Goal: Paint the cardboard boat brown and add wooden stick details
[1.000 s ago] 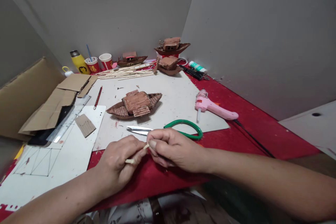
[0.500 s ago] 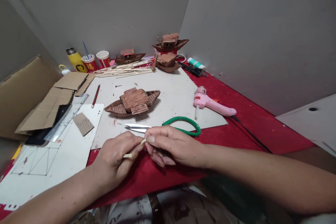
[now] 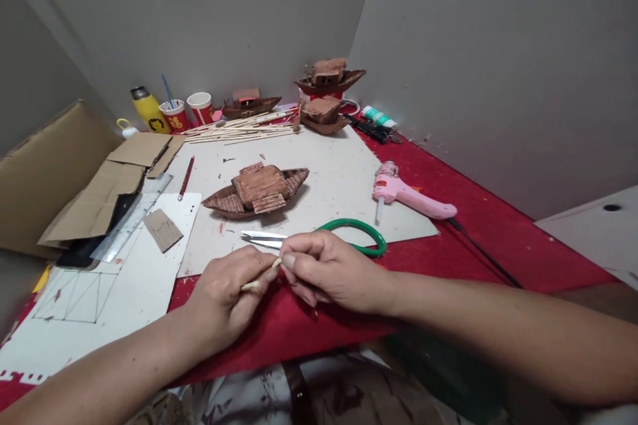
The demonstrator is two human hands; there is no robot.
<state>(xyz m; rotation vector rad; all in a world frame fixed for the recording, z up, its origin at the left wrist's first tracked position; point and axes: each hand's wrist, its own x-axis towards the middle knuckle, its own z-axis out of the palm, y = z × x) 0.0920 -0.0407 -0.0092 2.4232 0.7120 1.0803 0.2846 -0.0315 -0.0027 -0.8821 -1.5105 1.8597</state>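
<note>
My left hand (image 3: 229, 295) and my right hand (image 3: 326, 270) meet near the front of the red table, both pinched on a short pale wooden stick (image 3: 260, 276). The left fingers hold its lower end, the right thumb and forefinger grip its upper end. Just behind the hands lie scissors (image 3: 319, 238) with green handles, blades pointing left. Further back a brown model boat (image 3: 258, 190) made of small slats sits on a grey card sheet (image 3: 339, 179).
A pink glue gun (image 3: 409, 194) with a black cord lies to the right. Loose sticks (image 3: 239, 131), three more model boats, cups and a yellow bottle (image 3: 147, 109) line the back. Cardboard pieces (image 3: 104, 192), a ruler and a drawn paper (image 3: 100, 292) lie to the left.
Both hands stay pinched on the stick and have barely shifted; the right fingers work slightly along its upper end. The camera view moved a little.
</note>
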